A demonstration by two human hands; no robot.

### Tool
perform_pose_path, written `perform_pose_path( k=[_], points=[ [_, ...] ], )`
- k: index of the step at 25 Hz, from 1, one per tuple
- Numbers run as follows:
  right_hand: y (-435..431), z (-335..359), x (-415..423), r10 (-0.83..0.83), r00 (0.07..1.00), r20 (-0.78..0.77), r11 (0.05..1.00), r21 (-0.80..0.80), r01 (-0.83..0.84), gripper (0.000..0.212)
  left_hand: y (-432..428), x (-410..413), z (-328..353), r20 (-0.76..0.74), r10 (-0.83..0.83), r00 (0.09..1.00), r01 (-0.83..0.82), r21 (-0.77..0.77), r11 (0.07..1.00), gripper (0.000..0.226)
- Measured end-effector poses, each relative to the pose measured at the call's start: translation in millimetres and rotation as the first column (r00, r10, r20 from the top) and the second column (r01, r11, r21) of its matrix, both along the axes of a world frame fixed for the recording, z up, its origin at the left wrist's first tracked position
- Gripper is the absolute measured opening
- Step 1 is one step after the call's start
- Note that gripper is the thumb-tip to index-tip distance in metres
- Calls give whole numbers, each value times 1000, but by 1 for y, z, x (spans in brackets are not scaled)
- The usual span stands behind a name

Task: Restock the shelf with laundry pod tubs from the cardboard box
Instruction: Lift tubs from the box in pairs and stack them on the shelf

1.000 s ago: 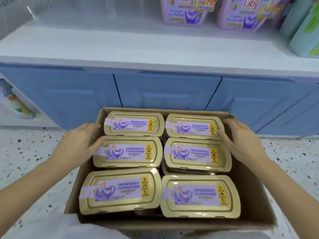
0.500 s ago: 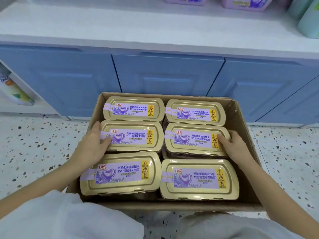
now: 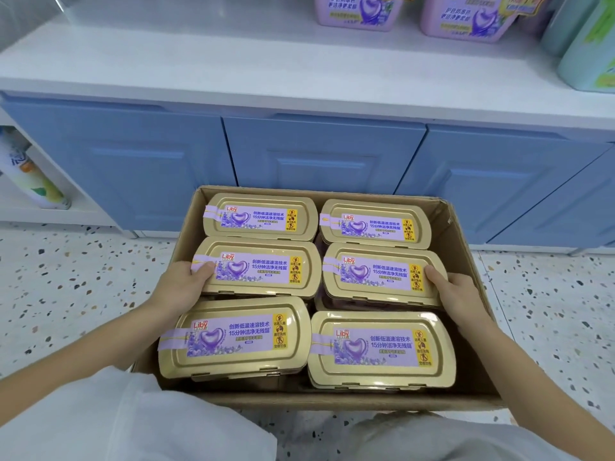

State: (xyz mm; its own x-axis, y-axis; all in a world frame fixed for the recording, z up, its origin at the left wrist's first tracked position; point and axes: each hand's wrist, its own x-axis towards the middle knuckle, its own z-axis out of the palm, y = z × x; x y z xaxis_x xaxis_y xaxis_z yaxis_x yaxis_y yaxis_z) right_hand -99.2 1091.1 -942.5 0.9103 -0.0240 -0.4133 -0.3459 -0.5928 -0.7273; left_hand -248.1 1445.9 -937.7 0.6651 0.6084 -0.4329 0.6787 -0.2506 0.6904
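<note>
An open cardboard box (image 3: pixel 466 234) on the floor holds several gold-lidded laundry pod tubs with purple labels, in two columns. My left hand (image 3: pixel 181 287) grips the left end of the middle-left tub (image 3: pixel 263 266), thumb on its lid. My right hand (image 3: pixel 457 291) grips the right end of the middle-right tub (image 3: pixel 379 277), thumb on its lid. Both tubs sit in the box among the others. The white shelf (image 3: pixel 233 68) runs above the blue cabinet doors, and two purple pod tubs (image 3: pixel 359 11) stand at its back.
Blue cabinet doors (image 3: pixel 319 154) face me just behind the box. Green-blue detergent bottles (image 3: pixel 589 51) stand at the shelf's right end. A spray bottle (image 3: pixel 33 174) lies in a low open compartment at left. Speckled terrazzo floor (image 3: pixel 66 287) surrounds the box. My white-clad knees fill the bottom.
Both hands came in from the box's sides and closed on the outer ends of the two middle tubs. The view has tilted up a little.
</note>
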Motion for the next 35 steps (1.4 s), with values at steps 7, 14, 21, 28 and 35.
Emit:
perform_pose_path(
  k=[7,14,21,28,35],
  points=[
    [-3,68,13,17,981,194,999,-49,-8,44,-1,-8,32,241,94,966,-88,-34,996,29],
    [17,191,68,8,904,426,996,76,-45,51,28,26,150,477,71,876,-129,91,987,30],
    [50,289,136,-82,855,513,968,244,-54,30,62,98,259,594,20,804,-94,94,991,27],
    [69,296,183,-35,879,476,990,136,-34,28,80,159,275,536,38,843,-106,96,990,26],
    [74,265,204,-64,906,419,997,71,38,35,93,194,263,483,53,874,-113,95,989,28]
  ],
)
